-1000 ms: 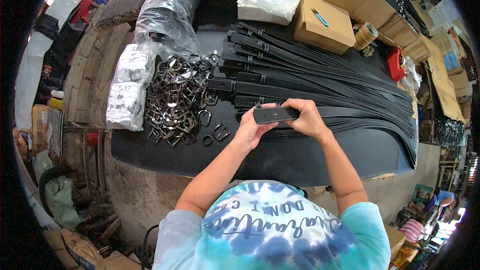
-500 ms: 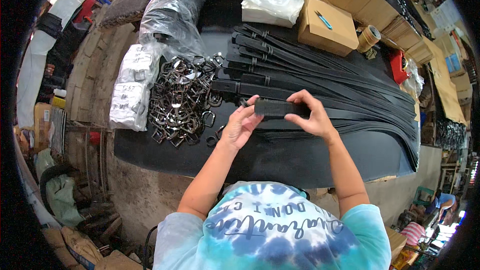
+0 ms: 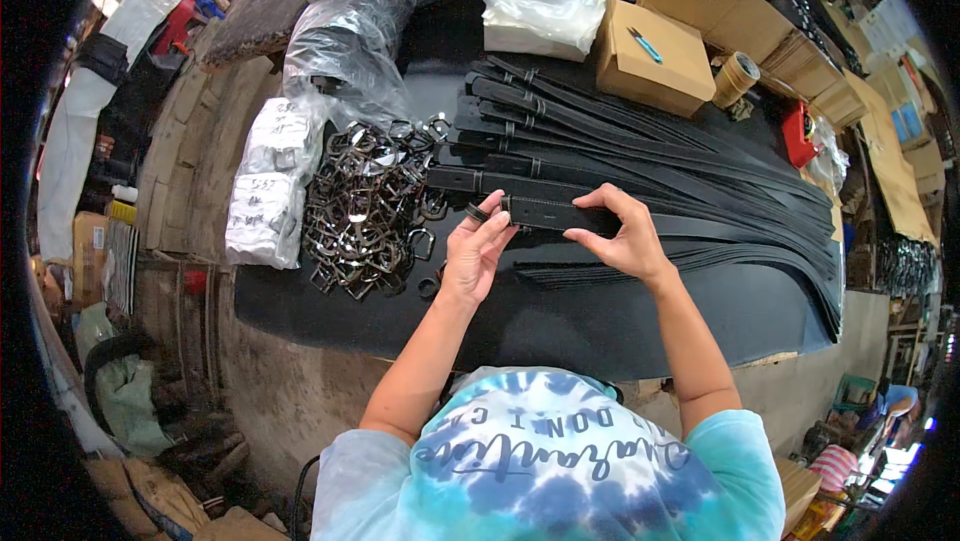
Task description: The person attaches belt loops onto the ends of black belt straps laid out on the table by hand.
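Observation:
A black leather belt strap [image 3: 545,214] with stitched edges is stretched between my two hands, above the table's middle. My left hand [image 3: 474,253] is closed on its left end. A small dark ring [image 3: 478,213] shows at those fingertips; I cannot tell whether it is a belt loop or a buckle. My right hand [image 3: 627,234] pinches the strap's edges between thumb and fingers. Beyond, a row of black belt straps [image 3: 640,161] fans out to the right. Left of my hands is a heap of shiny metal buckles [image 3: 365,206]. One black loop [image 3: 429,288] lies near my left wrist.
White labelled packets [image 3: 262,216] and a clear plastic bag [image 3: 350,46] border the buckle heap. At the back are a wrapped white stack [image 3: 545,11], a cardboard box [image 3: 655,56] with a blue pen [image 3: 646,45], and a tape roll [image 3: 736,76]. A red object [image 3: 797,134] stands farther right.
The strap piece has turned in my hands, so its flat stitched face now shows. My left fingers have shifted slightly left, and the dark ring at their tips shows more clearly.

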